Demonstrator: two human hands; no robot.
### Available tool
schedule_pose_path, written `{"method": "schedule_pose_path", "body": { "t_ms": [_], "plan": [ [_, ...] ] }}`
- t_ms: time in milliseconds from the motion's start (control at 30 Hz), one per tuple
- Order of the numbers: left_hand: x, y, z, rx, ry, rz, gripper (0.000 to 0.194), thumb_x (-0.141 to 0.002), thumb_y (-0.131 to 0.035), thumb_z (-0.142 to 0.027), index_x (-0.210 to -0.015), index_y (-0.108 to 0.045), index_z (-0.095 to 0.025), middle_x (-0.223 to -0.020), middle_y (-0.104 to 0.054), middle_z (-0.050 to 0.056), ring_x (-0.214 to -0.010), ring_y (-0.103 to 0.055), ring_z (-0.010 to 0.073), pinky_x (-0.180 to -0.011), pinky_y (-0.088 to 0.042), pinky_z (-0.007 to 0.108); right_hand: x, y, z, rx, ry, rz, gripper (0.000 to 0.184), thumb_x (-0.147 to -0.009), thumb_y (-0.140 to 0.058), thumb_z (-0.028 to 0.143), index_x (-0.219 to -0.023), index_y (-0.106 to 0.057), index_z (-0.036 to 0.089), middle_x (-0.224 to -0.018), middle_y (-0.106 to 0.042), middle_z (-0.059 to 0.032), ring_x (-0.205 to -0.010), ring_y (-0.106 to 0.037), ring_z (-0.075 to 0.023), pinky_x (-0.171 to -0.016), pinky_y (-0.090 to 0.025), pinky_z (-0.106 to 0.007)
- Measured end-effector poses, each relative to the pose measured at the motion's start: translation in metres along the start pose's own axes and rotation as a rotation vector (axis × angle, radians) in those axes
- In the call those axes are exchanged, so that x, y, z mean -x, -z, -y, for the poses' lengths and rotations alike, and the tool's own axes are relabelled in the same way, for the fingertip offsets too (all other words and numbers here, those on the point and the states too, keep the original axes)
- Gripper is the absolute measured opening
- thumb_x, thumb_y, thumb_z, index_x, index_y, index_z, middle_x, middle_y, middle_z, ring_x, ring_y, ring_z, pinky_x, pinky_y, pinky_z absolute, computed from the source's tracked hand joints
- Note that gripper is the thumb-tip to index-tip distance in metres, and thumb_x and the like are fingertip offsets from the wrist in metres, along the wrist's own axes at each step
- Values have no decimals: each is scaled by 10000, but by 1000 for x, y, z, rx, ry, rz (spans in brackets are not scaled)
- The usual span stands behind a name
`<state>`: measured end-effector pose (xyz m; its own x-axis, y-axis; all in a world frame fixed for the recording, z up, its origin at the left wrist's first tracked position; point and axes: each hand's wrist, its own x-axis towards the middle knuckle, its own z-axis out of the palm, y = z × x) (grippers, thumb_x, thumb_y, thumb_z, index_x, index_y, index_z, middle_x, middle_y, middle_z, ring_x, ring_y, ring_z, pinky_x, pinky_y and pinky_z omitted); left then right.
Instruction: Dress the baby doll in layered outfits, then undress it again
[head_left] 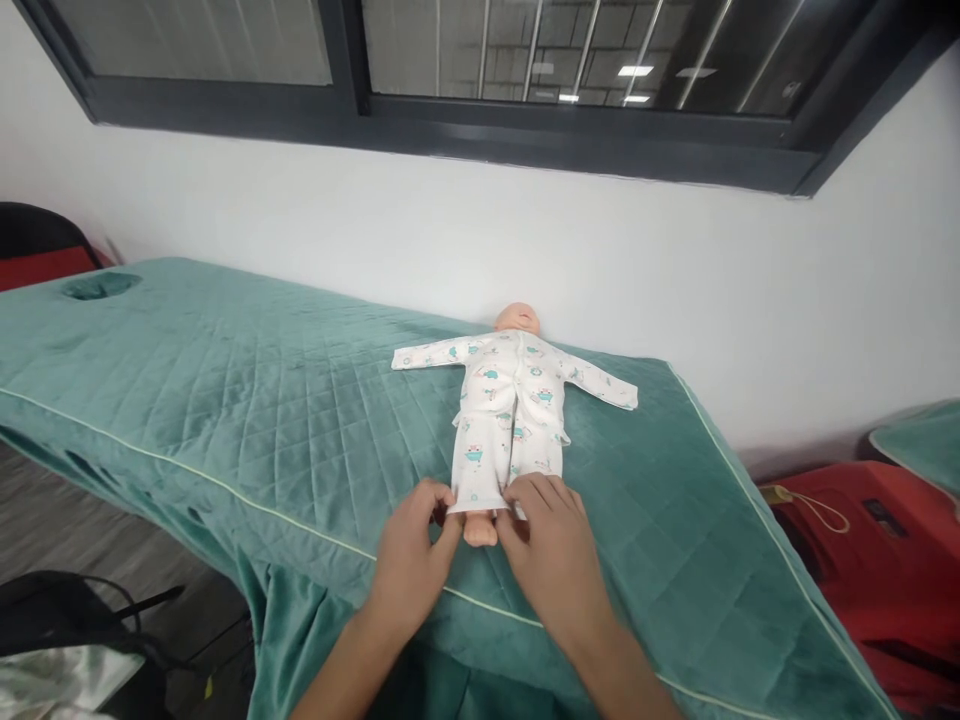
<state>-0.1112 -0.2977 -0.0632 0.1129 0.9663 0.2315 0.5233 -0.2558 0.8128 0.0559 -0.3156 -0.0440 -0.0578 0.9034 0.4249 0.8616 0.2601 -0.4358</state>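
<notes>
A baby doll [517,318] lies on its back on the green quilted bed cover, dressed in a white printed top [501,372] and matching pants [480,455]. Both sleeves stretch out sideways, and no doll hands show at the cuffs. My left hand [416,535] pinches the outer edge of one pant leg's hem. At the inner edge of that same hem, my right hand [547,530] has its fingers closed on the fabric, covering the other leg's end. One bare doll foot [480,528] pokes out below the hem between my hands.
The bed [262,380] has a face hole [101,286] at its far left and stands against a white wall under a dark-framed window [480,130]. Red cases [862,570] are at the right. A black bag [52,620] sits on the floor at lower left.
</notes>
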Motion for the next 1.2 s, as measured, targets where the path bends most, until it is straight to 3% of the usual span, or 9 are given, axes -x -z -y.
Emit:
{"method": "schedule_pose_path", "body": {
  "t_ms": [167, 433, 600, 767, 900, 1000, 1100, 1200],
  "plan": [
    [5, 5, -9, -20, -67, -11, 172, -950, -474, -323, -848, -555, -211, -809, -594, -11, -755, -555, 154, -704, -436, 287, 15, 2, -1, -57, 31, -42, 87, -913, -513, 147, -910, -563, 218, -956, -630, -43, -952, -543, -225, -800, -395, -372],
    [15, -13, 10, -139, -98, -1, 148, -961, -440, -268, -872, -545, -213, -846, -600, 9, -811, -585, 174, -729, -465, 316, 20, -10, -13, 35, 176, -51, 130, -918, -491, 98, -921, -568, 203, -1123, -612, -84, -1138, -519, -263, -924, -435, -448],
    [10, -8, 10, -139, -145, -47, 92, -930, -485, -262, -909, -558, -211, -914, -619, 30, -879, -601, 184, -772, -503, 335, 21, -1, -27, -120, 109, -86, 141, -943, -515, 223, -1076, -561, 226, -1129, -611, -93, -1112, -558, -247, -915, -492, -427],
    [-29, 3, 2, -33, -231, -108, 113, -928, -503, -250, -995, -587, -214, -999, -630, 50, -940, -604, 182, -808, -514, 331, -5, 9, -59, -162, -63, -225, 227, -950, -488, 309, -1158, -532, 231, -1142, -594, -106, -1084, -569, -252, -879, -517, -438],
    [-78, -6, -8, -101, -320, -81, 153, -916, -538, -221, -1057, -597, -213, -1081, -613, 48, -1034, -562, 198, -913, -481, 366, -44, 4, -77, -91, -3, -229, 291, -928, -487, 249, -1218, -513, 230, -1189, -576, -97, -1124, -528, -253, -940, -479, -460],
    [-107, -19, -16, -266, -392, -34, 232, -892, -566, -186, -1121, -590, -208, -1105, -591, 53, -1046, -521, 219, -913, -465, 388, -69, -3, -81, 8, 72, -185, 312, -917, -498, 228, -1225, -543, 231, -1157, -590, -98, -1072, -534, -263, -891, -474, -442],
    [-124, -28, -22, -437, -449, 22, 208, -891, -564, -180, -1094, -603, -205, -1061, -582, 59, -984, -508, 228, -828, -462, 381, -85, -9, -82, 80, 111, -129, 249, -918, -485, 204, -1130, -611, 236, -1013, -620, -75, -943, -557, -241, -790, -468, -387],
    [-132, -36, -24, -552, -504, 52, 134, -923, -513, -170, -992, -623, -204, -950, -580, 52, -902, -505, 219, -766, -442, 367, -90, -15, -83, 32, 116, -180, 231, -931, -440, 167, -1016, -648, 223, -893, -599, -50, -827, -557, -191, -721, -456, -334]
  ]
}}
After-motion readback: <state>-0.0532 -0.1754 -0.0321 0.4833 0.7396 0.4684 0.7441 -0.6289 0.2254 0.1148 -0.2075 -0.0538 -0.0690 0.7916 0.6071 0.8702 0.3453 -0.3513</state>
